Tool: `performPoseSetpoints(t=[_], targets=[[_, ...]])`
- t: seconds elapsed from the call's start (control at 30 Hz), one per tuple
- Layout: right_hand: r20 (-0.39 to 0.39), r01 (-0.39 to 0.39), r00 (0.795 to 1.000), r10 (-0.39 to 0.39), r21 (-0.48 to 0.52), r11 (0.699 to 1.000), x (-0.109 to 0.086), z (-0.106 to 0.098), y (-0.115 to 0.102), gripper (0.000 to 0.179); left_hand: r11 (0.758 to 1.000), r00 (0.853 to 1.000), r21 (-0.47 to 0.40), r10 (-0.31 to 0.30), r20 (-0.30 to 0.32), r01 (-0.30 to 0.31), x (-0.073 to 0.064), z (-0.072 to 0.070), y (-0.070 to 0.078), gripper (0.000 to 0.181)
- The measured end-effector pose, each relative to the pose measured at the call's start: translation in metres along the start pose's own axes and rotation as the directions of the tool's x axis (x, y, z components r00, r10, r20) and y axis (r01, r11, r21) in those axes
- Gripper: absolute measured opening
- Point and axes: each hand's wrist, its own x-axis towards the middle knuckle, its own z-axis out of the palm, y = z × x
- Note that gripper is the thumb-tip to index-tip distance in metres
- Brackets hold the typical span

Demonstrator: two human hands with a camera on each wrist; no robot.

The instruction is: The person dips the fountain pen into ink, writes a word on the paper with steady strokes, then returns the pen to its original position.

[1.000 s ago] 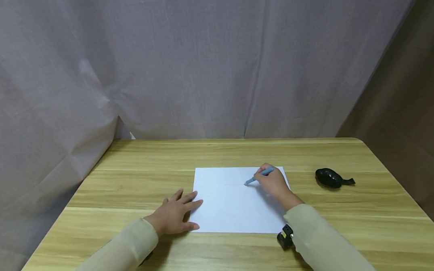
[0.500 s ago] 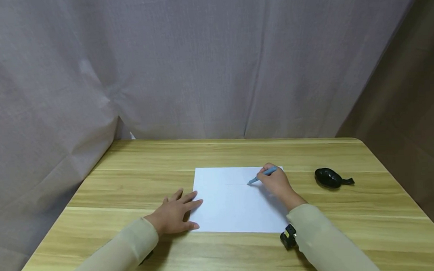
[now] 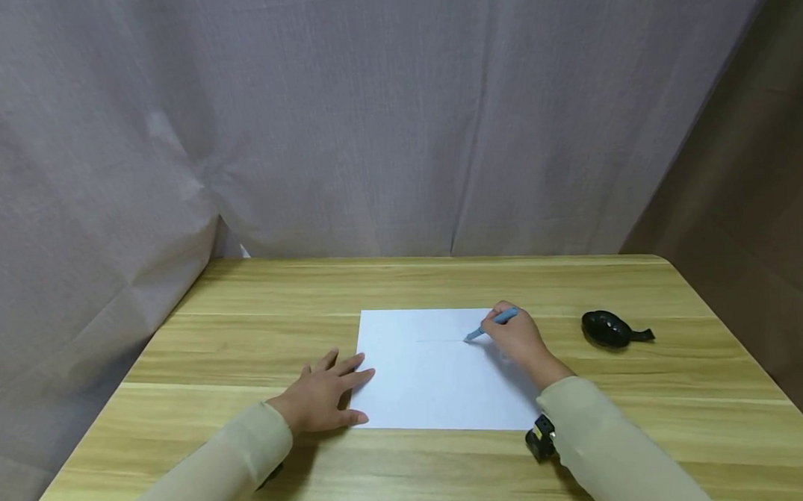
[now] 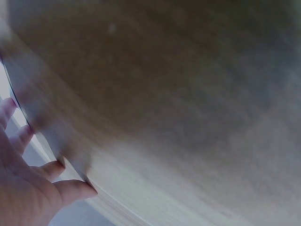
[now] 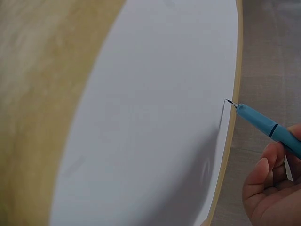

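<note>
A white sheet of paper (image 3: pixel 428 387) lies flat on the wooden table. In the head view, my left hand (image 3: pixel 323 396) rests with spread fingers on the paper's left edge. The same left hand (image 4: pixel 28 174) shows in the left wrist view, fingertips along that edge. My right hand (image 3: pixel 516 339) pinches a blue fountain pen (image 3: pixel 492 324) over the paper's upper right part. Its dark nib meets the sheet at the right end of a thin straight line (image 3: pixel 439 341). In the right wrist view the pen (image 5: pixel 258 120) slants away from my curled fingers.
A black glossy oval object with a short tail (image 3: pixel 607 330) lies on the table (image 3: pixel 276 301) to the right of the paper. Grey cloth (image 3: pixel 369 117) hangs behind the table. A small black device (image 3: pixel 540 439) sits at my right wrist.
My right hand has slid a little to the right with the pen, and the thin line on the paper has grown longer. The left hand has stayed in place.
</note>
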Motion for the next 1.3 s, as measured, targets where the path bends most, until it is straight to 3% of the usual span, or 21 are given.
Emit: performPoseSetpoints(t=[1.3], targets=[[0.023, -0.027, 0.999, 0.028, -0.065, 0.998, 0.004, -0.018, 0.009, 0.011, 1.0, 1.0, -0.002, -0.005, 0.0, 0.005, 0.002, 0.001, -0.001, 0.072]])
